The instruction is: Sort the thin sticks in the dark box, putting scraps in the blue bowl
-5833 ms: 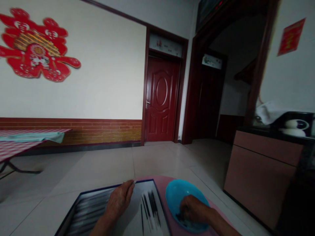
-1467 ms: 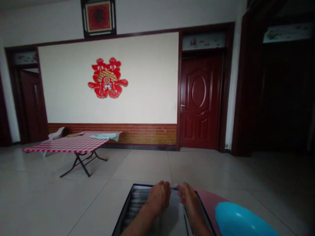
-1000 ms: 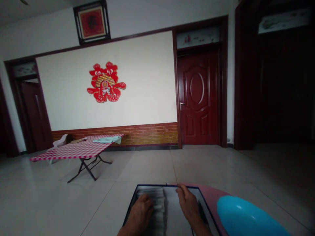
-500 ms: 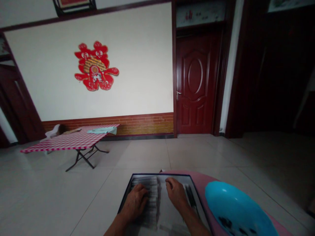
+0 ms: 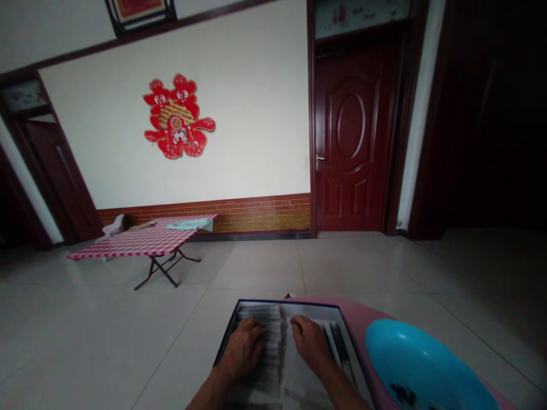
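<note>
A flat dark-rimmed tray [image 5: 243, 310] lies in front of me on a pink round surface [image 5: 363, 319]. Rows of thin dark sticks [image 5: 269, 336] fill its left half, and a few loose ones [image 5: 339, 344] lie at its right side. My left hand [image 5: 243, 353] rests palm down on the rows, fingers curled against them. My right hand [image 5: 310, 344] presses down beside it near the tray's middle, fingers bent. A blue plastic basin [image 5: 419, 370] sits to the right with some dark bits in its bottom.
A folding table with a red checked cloth [image 5: 145, 242] stands at the left by the wall. A dark red door [image 5: 354, 142] is shut ahead. A red paper decoration [image 5: 177, 117] hangs on the white wall. Pale floor tiles lie between.
Both hands came back from the tray's far edge onto the rows of sticks. Earlier my right hand was in the blue basin. My head has turned and tilted.
</note>
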`<state>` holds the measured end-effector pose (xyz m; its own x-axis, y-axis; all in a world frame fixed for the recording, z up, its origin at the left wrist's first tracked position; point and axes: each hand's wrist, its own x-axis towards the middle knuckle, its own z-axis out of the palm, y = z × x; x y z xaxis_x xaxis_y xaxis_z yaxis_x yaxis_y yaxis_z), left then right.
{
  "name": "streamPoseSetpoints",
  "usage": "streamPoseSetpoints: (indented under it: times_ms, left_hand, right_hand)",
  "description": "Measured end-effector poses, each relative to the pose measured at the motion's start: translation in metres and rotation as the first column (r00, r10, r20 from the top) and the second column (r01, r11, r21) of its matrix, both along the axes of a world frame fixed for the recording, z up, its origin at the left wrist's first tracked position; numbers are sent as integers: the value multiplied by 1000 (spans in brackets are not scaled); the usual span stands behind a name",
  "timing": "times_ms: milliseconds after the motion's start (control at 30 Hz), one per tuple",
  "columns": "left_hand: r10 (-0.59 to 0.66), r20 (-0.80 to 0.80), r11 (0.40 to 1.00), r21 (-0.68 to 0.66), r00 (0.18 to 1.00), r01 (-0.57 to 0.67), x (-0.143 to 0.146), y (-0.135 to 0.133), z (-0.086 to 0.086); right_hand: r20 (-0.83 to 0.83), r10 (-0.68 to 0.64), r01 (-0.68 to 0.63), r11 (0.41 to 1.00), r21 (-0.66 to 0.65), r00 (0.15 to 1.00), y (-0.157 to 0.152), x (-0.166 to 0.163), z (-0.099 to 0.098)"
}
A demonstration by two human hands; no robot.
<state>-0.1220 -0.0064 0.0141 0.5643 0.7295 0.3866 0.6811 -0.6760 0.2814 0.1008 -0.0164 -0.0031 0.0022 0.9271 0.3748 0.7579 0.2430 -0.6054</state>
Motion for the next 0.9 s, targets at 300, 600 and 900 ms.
streamPoseSetpoints:
  times_ms: [300, 600, 900]
  left_hand:
    - [-134, -165, 990, -56, 977, 127, -23, -8, 5]
    - [-87, -390, 977, -214, 917, 2, -24, -23, -12]
    - [-80, -319, 980, -197, 944, 17, -22, -24, -5]
  right_hand:
    - [14, 3, -2, 999, -33, 1000, -2, -1, -4]
    - [43, -12, 15, 999, -48, 999, -2, 0, -6]
    - [42, 63, -58, 992, -109, 997, -4, 2, 4]
